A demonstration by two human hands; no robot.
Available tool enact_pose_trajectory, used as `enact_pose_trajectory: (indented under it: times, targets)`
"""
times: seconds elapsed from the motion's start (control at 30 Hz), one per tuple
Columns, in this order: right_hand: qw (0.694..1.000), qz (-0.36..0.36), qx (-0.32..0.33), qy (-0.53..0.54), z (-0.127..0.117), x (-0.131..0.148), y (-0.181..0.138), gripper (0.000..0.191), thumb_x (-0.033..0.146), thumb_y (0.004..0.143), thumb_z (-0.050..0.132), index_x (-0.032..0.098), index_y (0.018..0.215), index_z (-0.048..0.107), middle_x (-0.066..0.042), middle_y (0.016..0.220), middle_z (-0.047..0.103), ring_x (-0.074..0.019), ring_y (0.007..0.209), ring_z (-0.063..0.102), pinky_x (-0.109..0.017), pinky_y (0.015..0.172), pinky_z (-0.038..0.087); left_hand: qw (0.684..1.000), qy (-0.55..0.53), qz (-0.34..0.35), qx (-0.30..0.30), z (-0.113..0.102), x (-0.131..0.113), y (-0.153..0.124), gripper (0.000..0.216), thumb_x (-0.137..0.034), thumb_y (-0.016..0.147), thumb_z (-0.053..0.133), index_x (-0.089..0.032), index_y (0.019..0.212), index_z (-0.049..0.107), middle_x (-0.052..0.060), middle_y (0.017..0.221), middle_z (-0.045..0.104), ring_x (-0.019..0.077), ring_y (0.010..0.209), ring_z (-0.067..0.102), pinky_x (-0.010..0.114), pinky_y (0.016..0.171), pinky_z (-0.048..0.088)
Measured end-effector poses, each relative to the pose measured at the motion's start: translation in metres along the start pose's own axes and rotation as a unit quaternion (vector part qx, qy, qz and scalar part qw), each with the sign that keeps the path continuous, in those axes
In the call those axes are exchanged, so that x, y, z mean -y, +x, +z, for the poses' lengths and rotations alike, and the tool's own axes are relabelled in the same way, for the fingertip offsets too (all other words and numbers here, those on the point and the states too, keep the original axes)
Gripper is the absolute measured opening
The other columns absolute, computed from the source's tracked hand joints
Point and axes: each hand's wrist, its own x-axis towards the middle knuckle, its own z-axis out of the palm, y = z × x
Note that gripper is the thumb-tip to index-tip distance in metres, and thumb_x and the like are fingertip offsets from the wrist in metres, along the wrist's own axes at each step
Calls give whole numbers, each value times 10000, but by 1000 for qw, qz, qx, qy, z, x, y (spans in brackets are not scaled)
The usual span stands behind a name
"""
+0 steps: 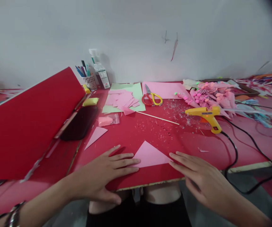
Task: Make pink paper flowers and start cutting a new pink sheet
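Observation:
A pink paper triangle [150, 155] lies flat on the red tabletop, close to the front edge, its point facing away from me. My left hand [112, 168] is stretched out, with its fingertips resting on the triangle's left corner. At the right corner, the fingertips of my right hand [197, 175] touch the paper, fingers extended. Neither hand grips anything. Another pink paper triangle [96, 136] lies beyond my left hand. Farther back, a pale thin stick [158, 118] extends to the right from a folded pink paper piece [127, 110].
A yellow glue gun [205, 116] with a black cord stands at right, near bunched pink paper cones [209, 94]. Scissors [152, 97] and stacked pink paper pieces [121, 98] lie at the back. A large red board [34, 123] leans at left beside a dark phone-like slab [79, 124].

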Motion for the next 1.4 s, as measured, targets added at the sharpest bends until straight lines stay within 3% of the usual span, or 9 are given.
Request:
enact_pose_trajectory:
  times: [0.13,0.3,0.53,0.67,0.73,0.83,1.1,1.3,1.4]
  targets:
    - [1000,5,8,25,0,-5,0,538,67,735,387,261,1233,449,30,1285,447,-168,1161,440,-360,912,448,999,2,-35,-12,0,-3,-20,733,-505,736,518,-307,1351,171,-15,1371,333,218,1279,241,403,1071,-9]
    - [997,26,3,66,-1,-6,0,505,74,750,392,269,1207,479,28,1253,485,-162,1143,460,-346,914,448,998,20,-55,-26,1,-6,-35,616,-363,806,470,-296,1349,189,-10,1365,345,188,1273,260,370,1077,67]
    - [994,53,-22,90,-2,-2,-1,378,127,799,394,237,1124,552,-13,1195,544,-163,1085,511,-332,900,456,996,28,-67,-59,3,-9,-38,506,-299,777,491,-320,1268,369,-9,1314,429,212,1226,343,370,1043,203]
    - [989,85,-75,100,2,2,11,338,273,811,459,194,1135,513,-77,1141,562,-205,1036,533,-382,865,464,974,-1,-158,-160,15,-14,-17,348,-385,753,526,-265,1080,518,31,1171,539,227,1089,467,332,911,374]
    - [984,98,-102,105,6,6,21,480,325,784,507,154,1223,414,-115,1162,532,-234,1071,497,-415,879,440,946,-2,-221,-237,23,-18,0,439,-407,736,543,-240,1133,462,59,1164,519,242,1057,478,356,884,389]
    - [980,108,-107,129,8,12,39,535,308,746,559,142,1228,395,-131,1146,520,-258,1075,472,-432,884,413,926,-5,-252,-280,28,-22,24,432,-365,752,529,-217,1147,438,70,1125,509,241,1022,477,369,860,395]
    - [971,73,-103,201,-2,22,62,192,97,718,536,159,899,532,-61,912,545,-192,873,494,-323,768,411,923,-47,-231,-306,24,-27,41,119,-211,753,500,-179,859,541,55,943,520,198,879,502,324,758,428]
    - [965,-21,-90,246,-10,14,73,248,-40,686,429,183,734,525,1,801,572,-138,783,499,-263,730,369,938,-131,-160,-277,11,-22,42,366,-180,686,566,-221,1049,564,46,1038,559,201,984,502,342,869,396]
    - [966,-39,-119,227,-18,4,88,233,-21,705,433,187,724,538,9,805,603,-145,794,504,-315,804,327,908,-262,-157,-287,-5,-11,44,385,-293,741,535,-213,1117,543,63,1150,558,219,1066,493,378,928,359]
